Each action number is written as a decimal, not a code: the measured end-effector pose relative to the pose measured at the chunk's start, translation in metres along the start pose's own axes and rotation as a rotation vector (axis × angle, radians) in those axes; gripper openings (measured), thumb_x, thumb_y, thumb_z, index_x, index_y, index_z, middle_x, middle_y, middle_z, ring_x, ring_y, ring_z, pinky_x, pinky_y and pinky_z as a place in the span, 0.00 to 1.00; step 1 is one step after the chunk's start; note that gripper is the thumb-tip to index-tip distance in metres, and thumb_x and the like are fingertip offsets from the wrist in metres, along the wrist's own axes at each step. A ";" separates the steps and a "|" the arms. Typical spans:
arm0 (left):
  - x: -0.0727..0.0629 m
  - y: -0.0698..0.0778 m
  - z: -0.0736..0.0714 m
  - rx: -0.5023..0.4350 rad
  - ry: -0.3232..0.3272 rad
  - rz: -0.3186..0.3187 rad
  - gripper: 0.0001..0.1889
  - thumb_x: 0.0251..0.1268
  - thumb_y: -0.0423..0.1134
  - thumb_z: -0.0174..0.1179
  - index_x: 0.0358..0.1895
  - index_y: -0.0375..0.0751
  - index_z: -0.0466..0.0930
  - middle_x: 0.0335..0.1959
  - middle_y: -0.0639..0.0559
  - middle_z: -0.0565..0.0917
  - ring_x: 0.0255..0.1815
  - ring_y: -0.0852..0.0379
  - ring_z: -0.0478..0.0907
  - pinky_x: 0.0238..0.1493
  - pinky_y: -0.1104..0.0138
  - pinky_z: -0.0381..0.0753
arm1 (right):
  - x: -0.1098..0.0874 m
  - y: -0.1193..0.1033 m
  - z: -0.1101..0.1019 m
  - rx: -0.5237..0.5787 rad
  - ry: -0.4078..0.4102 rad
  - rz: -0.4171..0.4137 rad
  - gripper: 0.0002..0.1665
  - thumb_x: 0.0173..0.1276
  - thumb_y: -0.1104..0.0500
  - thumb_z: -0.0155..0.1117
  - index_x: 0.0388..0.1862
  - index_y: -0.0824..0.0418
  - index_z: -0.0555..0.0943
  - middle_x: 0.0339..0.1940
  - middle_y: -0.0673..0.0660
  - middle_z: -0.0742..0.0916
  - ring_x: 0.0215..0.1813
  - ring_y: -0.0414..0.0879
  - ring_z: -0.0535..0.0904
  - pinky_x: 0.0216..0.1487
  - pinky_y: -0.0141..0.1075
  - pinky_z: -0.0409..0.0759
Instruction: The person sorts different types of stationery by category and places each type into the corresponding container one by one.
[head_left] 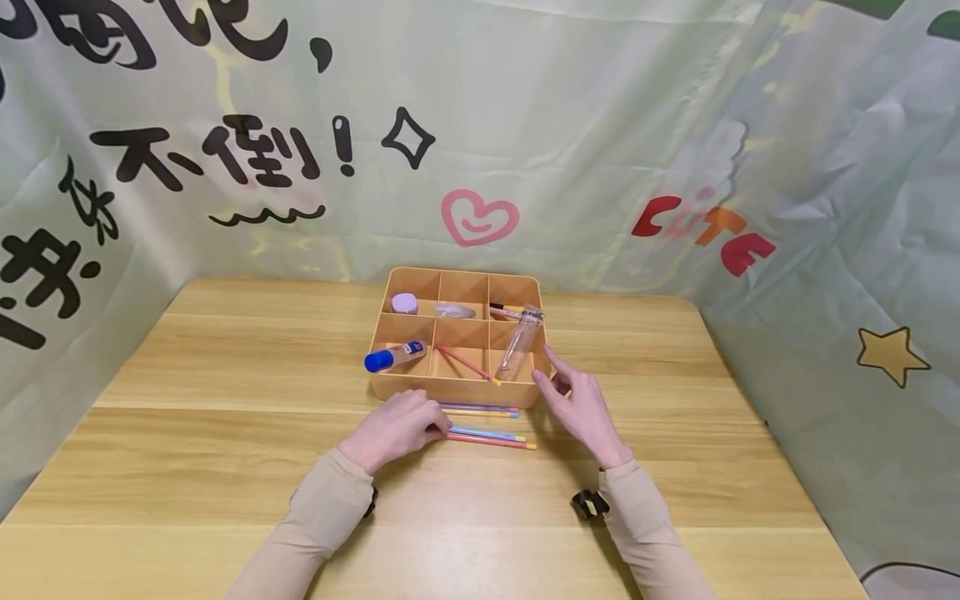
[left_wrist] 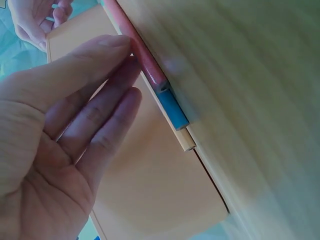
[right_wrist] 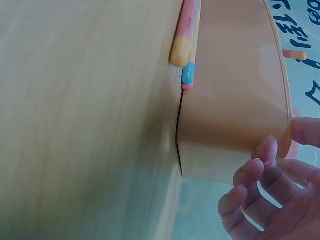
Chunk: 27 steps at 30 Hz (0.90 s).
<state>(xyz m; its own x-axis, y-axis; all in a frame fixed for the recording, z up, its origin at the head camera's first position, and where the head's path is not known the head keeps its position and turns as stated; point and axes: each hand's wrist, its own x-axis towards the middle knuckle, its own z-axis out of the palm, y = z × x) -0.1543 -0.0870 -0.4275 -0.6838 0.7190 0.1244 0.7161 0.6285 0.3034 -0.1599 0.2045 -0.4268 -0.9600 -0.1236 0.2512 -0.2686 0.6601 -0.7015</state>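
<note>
My left hand (head_left: 401,423) is in front of a peach divided organizer box (head_left: 420,388). Its thumb and index fingertips pinch a red pencil (left_wrist: 145,57) near one end. Beside that pencil lies a blue pencil (head_left: 487,433). Closer to the box's front wall are a purple pencil (head_left: 480,407) and an orange pencil (head_left: 487,413). At the box's front right corner, my right hand (head_left: 583,408) rests its thumb and index finger against the box. In the right wrist view its other fingers (right_wrist: 250,172) are loosely bent, holding nothing.
In the box are a blue-capped glue stick (head_left: 395,357), a lilac-lidded item (head_left: 405,303), a translucent item (head_left: 454,310), pens (head_left: 508,312), another red pencil (head_left: 467,363) and a clear tube (head_left: 520,343) leaning over a divider. Printed cloth (head_left: 585,167) hangs behind the wooden table (head_left: 225,400).
</note>
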 end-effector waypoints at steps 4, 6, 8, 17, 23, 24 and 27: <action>0.000 0.000 0.001 0.017 0.024 -0.024 0.02 0.60 0.35 0.71 0.32 0.48 0.91 0.32 0.57 0.90 0.34 0.58 0.82 0.39 0.65 0.81 | 0.000 0.000 0.000 -0.001 0.001 -0.001 0.32 0.74 0.54 0.62 0.72 0.69 0.71 0.19 0.52 0.80 0.21 0.38 0.69 0.24 0.30 0.68; 0.000 0.000 0.001 0.024 0.031 -0.034 0.02 0.59 0.35 0.72 0.31 0.47 0.90 0.31 0.56 0.89 0.34 0.57 0.81 0.38 0.63 0.81 | 0.000 0.000 0.000 -0.002 0.002 0.000 0.32 0.74 0.54 0.62 0.72 0.69 0.71 0.19 0.52 0.80 0.21 0.38 0.69 0.24 0.30 0.68; 0.000 0.000 0.001 0.029 0.032 -0.047 0.03 0.58 0.34 0.72 0.30 0.47 0.89 0.30 0.56 0.88 0.34 0.56 0.81 0.38 0.62 0.81 | 0.000 0.000 0.000 -0.002 0.003 0.002 0.32 0.74 0.54 0.62 0.71 0.69 0.71 0.19 0.52 0.80 0.22 0.38 0.70 0.24 0.30 0.68; -0.002 -0.003 -0.002 0.064 0.040 -0.079 0.06 0.55 0.32 0.74 0.28 0.47 0.88 0.29 0.55 0.87 0.34 0.56 0.82 0.36 0.63 0.83 | 0.000 0.000 0.001 -0.001 0.000 0.014 0.32 0.74 0.55 0.62 0.72 0.68 0.71 0.19 0.53 0.80 0.22 0.39 0.70 0.24 0.30 0.68; -0.003 -0.002 -0.003 0.071 0.013 -0.118 0.06 0.57 0.31 0.72 0.29 0.48 0.90 0.30 0.56 0.84 0.35 0.55 0.83 0.35 0.62 0.84 | 0.000 0.000 0.001 0.002 -0.002 0.013 0.32 0.74 0.54 0.62 0.72 0.69 0.70 0.19 0.53 0.79 0.22 0.39 0.70 0.23 0.30 0.68; -0.003 -0.002 -0.002 0.068 0.008 -0.120 0.05 0.58 0.31 0.72 0.29 0.48 0.90 0.30 0.56 0.85 0.36 0.54 0.83 0.35 0.61 0.84 | 0.000 0.000 0.001 0.002 -0.002 0.012 0.32 0.74 0.54 0.62 0.72 0.69 0.70 0.19 0.53 0.79 0.22 0.39 0.70 0.23 0.30 0.68; -0.003 0.000 -0.001 0.056 0.003 -0.120 0.05 0.59 0.32 0.71 0.30 0.48 0.90 0.32 0.55 0.87 0.38 0.54 0.83 0.37 0.60 0.84 | 0.000 0.000 0.001 0.002 0.003 0.004 0.32 0.74 0.55 0.62 0.71 0.70 0.70 0.19 0.53 0.79 0.21 0.39 0.69 0.23 0.30 0.68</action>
<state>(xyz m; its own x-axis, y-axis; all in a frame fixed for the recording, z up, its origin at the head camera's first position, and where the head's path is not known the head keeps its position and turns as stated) -0.1528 -0.0895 -0.4271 -0.7650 0.6372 0.0930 0.6362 0.7254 0.2627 -0.1599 0.2039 -0.4272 -0.9608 -0.1189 0.2505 -0.2651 0.6593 -0.7036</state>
